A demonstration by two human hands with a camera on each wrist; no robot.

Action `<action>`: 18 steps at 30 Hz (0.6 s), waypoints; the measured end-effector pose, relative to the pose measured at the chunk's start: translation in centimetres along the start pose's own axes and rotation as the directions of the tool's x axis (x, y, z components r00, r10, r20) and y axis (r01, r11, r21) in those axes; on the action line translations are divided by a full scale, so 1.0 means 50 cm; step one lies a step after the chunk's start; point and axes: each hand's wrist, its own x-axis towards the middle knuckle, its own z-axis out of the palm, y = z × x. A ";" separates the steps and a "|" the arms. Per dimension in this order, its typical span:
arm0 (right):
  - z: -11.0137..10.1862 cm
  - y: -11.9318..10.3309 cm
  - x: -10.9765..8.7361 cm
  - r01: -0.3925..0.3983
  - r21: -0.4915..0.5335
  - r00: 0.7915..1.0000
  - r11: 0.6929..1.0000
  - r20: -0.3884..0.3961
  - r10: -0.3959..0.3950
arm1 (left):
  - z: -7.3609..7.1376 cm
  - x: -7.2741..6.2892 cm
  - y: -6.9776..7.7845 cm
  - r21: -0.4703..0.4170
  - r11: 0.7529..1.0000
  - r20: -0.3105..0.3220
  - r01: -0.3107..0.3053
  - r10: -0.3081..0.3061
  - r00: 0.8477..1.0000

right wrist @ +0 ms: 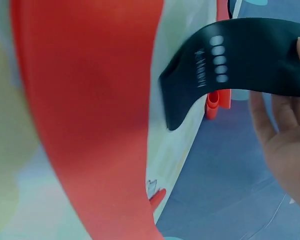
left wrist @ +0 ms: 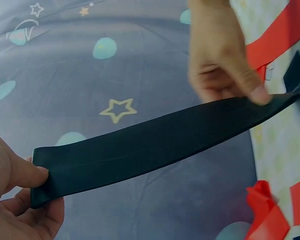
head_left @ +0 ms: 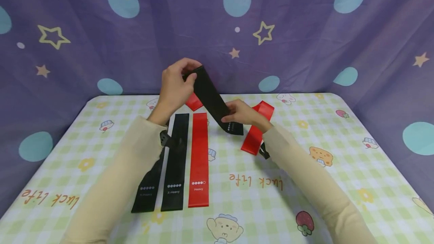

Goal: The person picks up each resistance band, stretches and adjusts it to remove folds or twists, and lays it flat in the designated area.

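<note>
A black resistance band (head_left: 211,93) slants between both hands, its upper end raised off the table. My left hand (head_left: 176,84) pinches that upper end between thumb and fingers. Lower along the band, my right hand (head_left: 242,112) grips it with the thumb on the near face and the fingers behind. Its printed lower end (right wrist: 210,62) bends away past the right hand, near the tabletop. On the left lie two flat black bands, one marked X-Heavy (head_left: 174,165), the other (head_left: 147,187) partly covered by the left sleeve. Beside them lies a flat red Heavy band (head_left: 199,157).
A twisted red band (head_left: 254,138) lies by the right wrist, partly hidden by the forearm. Another red piece (head_left: 194,102) shows behind the left hand. The table has a green checked cloth (head_left: 298,206) with printed figures; a purple patterned curtain (head_left: 190,29) hangs behind it.
</note>
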 end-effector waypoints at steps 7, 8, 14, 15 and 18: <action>0.020 0.016 -0.014 -0.167 -0.060 0.985 0.984 -0.042 0.165 | -0.010 0.034 0.029 0.021 0.999 -0.008 -0.042 0.043 0.999; 0.022 0.018 -0.016 -0.178 -0.068 0.984 0.982 -0.046 0.175 | -0.011 0.039 0.033 0.025 0.999 -0.012 -0.044 0.045 0.999; 0.029 0.017 -0.036 -0.216 -0.138 0.972 0.967 -0.126 0.199 | -0.015 0.068 0.053 0.053 0.998 0.002 -0.037 0.037 0.999; 0.031 0.015 -0.040 -0.226 -0.147 0.969 0.963 -0.140 0.206 | -0.015 0.073 0.053 0.058 0.998 0.003 -0.034 0.034 0.999; 0.043 0.006 -0.051 -0.258 -0.142 0.959 0.956 -0.153 0.237 | -0.015 0.090 0.047 0.067 0.998 -0.010 -0.019 0.020 1.000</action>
